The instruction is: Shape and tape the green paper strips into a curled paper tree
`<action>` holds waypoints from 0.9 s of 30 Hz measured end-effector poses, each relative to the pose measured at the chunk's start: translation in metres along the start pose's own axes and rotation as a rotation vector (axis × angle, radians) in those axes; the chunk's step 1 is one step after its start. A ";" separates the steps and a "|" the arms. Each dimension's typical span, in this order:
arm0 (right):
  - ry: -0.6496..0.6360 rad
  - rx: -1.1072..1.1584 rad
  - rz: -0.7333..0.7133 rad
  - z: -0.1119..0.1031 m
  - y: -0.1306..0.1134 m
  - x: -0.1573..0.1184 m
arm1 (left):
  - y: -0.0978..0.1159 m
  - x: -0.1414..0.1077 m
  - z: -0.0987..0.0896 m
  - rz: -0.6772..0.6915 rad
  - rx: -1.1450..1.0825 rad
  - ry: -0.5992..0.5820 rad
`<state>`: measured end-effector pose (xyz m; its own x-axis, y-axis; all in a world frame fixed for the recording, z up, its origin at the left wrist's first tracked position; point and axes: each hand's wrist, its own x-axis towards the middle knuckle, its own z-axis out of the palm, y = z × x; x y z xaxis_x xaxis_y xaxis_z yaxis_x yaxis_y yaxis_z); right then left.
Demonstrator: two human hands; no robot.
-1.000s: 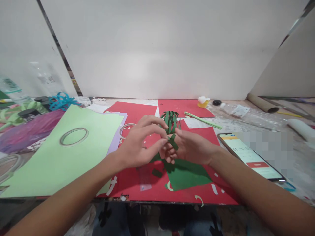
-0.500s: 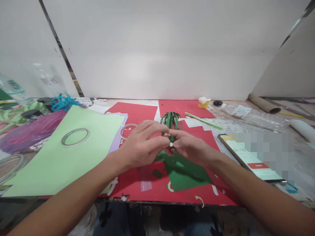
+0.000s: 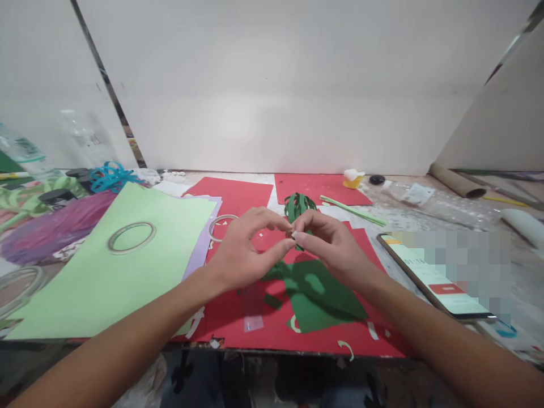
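My left hand and my right hand meet fingertip to fingertip over the middle of the table. A small white piece shows at the pinched fingertips of both; its kind is too small to make out. Right behind them is a bundle of curled dark green paper strips, its lower part hidden by my right hand. I cannot tell whether the fingers also grip the bundle. Below my hands a dark green paper sheet lies on red paper, with scraps around it.
Light green paper at left carries a tape roll; another tape roll is by my left hand. Light green strips, a small yellow container, a plastic bottle, a cardboard tube and a phone lie right.
My fingers have shifted around the small white piece, and my right fingertips now cover more of it. The green strip bundle looks rounder and slightly further right.
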<state>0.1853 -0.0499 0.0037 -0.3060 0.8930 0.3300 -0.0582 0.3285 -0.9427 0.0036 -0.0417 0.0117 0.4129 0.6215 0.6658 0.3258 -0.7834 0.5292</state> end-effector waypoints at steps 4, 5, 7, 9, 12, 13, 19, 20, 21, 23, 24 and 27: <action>0.088 -0.204 -0.095 0.005 -0.001 -0.003 | 0.004 0.001 0.001 -0.074 -0.011 0.036; 0.098 -0.257 -0.107 0.006 -0.001 -0.004 | 0.004 0.000 0.001 -0.073 -0.005 0.039; 0.115 -0.358 -0.145 0.007 -0.002 -0.005 | 0.003 0.000 0.000 -0.058 0.006 0.036; 0.134 -0.438 -0.210 0.007 -0.003 -0.006 | 0.003 -0.001 0.000 -0.050 0.008 0.039; 0.150 -0.473 -0.290 0.006 -0.003 -0.005 | 0.004 -0.001 0.000 -0.073 -0.019 0.036; 0.142 -0.457 -0.299 0.005 -0.003 -0.005 | 0.004 -0.001 -0.001 -0.090 -0.033 0.032; 0.146 -0.422 -0.305 0.003 0.000 -0.002 | 0.006 0.001 0.000 -0.232 -0.138 -0.008; 0.189 -0.463 -0.341 0.004 -0.001 -0.003 | 0.006 0.002 0.000 -0.247 -0.156 -0.012; 0.232 -0.513 -0.387 0.004 -0.002 -0.003 | 0.006 0.002 0.000 -0.257 -0.171 -0.015; 0.287 -0.619 -0.478 0.006 -0.004 -0.005 | 0.006 0.002 0.001 -0.263 -0.189 -0.013; 0.301 -0.667 -0.508 0.007 -0.005 -0.006 | 0.005 0.002 0.001 -0.263 -0.192 -0.012; 0.303 -0.749 -0.521 0.008 -0.006 -0.007 | 0.005 0.001 0.000 -0.245 -0.156 0.003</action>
<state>0.1805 -0.0606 0.0070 -0.1488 0.5865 0.7962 0.5369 0.7241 -0.4330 0.0060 -0.0453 0.0149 0.3354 0.7925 0.5093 0.2809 -0.6001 0.7489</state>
